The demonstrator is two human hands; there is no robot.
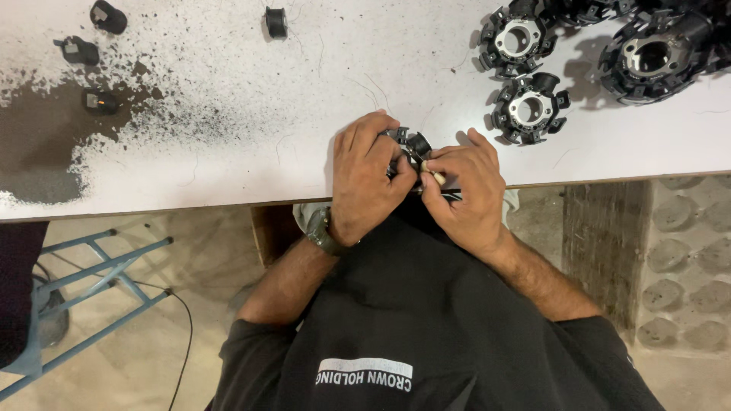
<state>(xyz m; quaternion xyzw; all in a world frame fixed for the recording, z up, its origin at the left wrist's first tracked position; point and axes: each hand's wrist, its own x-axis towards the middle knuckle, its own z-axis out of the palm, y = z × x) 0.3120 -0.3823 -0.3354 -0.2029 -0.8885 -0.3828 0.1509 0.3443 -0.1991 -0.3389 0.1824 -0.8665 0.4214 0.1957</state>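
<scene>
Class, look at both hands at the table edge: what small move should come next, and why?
Probably press the small pale piece further into the black toothed part. The right hand pinches that piece against the part, the left hand grips the part from the other side, and both sit at the white table edge.

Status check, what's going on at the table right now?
Hands: left hand, right hand both closed on small black part at table edge. Nearby black ring parts lie untouched.
</scene>
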